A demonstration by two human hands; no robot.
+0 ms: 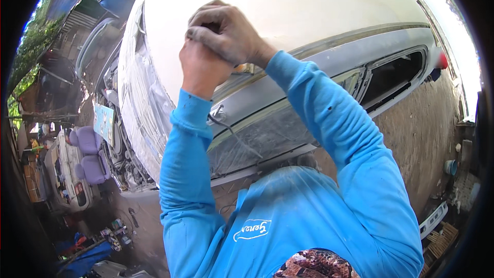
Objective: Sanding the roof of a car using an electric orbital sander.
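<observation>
Right hand (231,33): fingers curled over left hand (201,67); whether either held anything could not be told. Car roof (319,0): lay beneath both. Plastic sheet (145,92): adjoined it, likely as shielding.

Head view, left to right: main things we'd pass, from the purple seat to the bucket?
Purple seat → plastic-covered windshield → left hand → dark side window opening → small blue-grey bucket. Right hand left out: it overlaps the left one.
</observation>
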